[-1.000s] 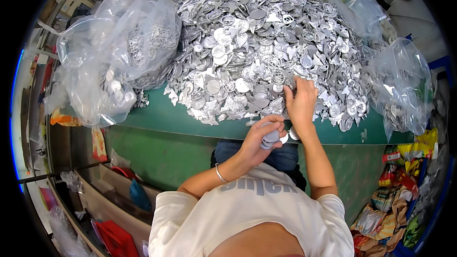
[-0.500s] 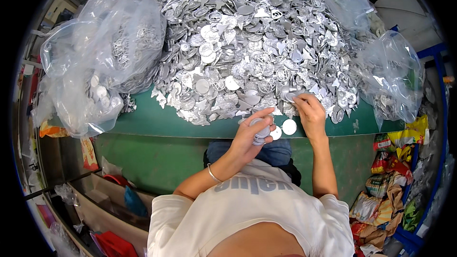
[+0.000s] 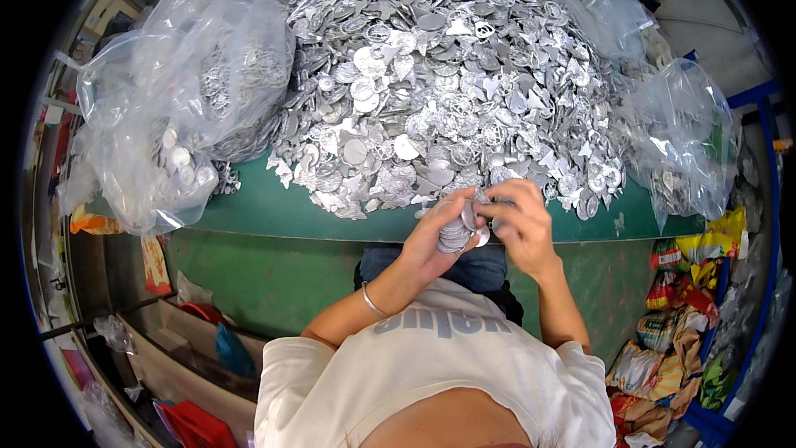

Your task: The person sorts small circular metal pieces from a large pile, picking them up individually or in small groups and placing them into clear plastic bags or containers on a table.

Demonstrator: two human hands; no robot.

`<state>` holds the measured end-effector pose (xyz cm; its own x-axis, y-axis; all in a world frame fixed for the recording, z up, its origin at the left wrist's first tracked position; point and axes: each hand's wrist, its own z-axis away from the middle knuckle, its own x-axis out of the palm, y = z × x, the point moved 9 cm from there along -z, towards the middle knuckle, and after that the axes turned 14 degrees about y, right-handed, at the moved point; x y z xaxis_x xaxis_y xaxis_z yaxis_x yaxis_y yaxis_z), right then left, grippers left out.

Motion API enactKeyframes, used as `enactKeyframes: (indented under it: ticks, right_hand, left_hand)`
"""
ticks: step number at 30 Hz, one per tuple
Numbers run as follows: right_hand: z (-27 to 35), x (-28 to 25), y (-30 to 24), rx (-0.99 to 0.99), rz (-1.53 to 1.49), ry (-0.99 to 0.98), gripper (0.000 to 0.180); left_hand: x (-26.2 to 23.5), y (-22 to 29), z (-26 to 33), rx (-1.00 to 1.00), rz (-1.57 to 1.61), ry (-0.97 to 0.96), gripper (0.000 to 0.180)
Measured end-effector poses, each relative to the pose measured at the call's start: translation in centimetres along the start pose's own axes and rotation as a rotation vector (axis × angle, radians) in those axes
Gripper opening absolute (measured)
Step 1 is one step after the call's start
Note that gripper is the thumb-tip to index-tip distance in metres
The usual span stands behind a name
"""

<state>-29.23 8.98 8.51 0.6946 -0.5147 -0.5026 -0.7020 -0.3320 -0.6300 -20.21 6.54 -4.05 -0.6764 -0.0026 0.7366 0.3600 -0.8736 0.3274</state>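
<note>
At the desk (image 3: 580,226) edge, my left grip (image 3: 427,242) is wrapped round some stacked discs (image 3: 453,237); right grip (image 3: 526,228)'s up close, can't tell if it's pinching anything tbh.

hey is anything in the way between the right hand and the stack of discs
Nothing visible, apart from the left hand itself, which cradles the stack of discs. The right hand is right beside it; blur hides whether they touch.

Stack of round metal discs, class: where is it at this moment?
In the head view, the stack of round metal discs lies in the left hand, slightly below and right of centre, with the right hand beside it.
</note>
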Motion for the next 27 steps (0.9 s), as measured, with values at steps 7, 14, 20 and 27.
enactKeyframes:
  ticks: [7, 14, 20, 27]
  right_hand:
    - [-8.2, 5.7, 0.8, -0.107, 0.111, 0.035, 0.048]
    - [-8.2, 11.5, 2.4, -0.308, 0.322, -0.182, 0.055]
    - [-6.2, 9.7, 1.5, -0.394, 0.340, -0.112, 0.035]
    - [-4.4, 6.2, 2.0, -0.298, 0.266, -0.006, 0.023]
  left_hand:
    - [1.3, 0.4, 1.5, -0.136, 0.191, -0.160, 0.048]
    - [0.7, 0.8, 1.8, -0.110, 0.222, -0.246, 0.041]
    - [-0.2, 1.1, 1.8, -0.090, 0.249, -0.165, 0.023]
    - [-1.5, 2.3, 1.6, -0.025, 0.228, -0.173, 0.013]
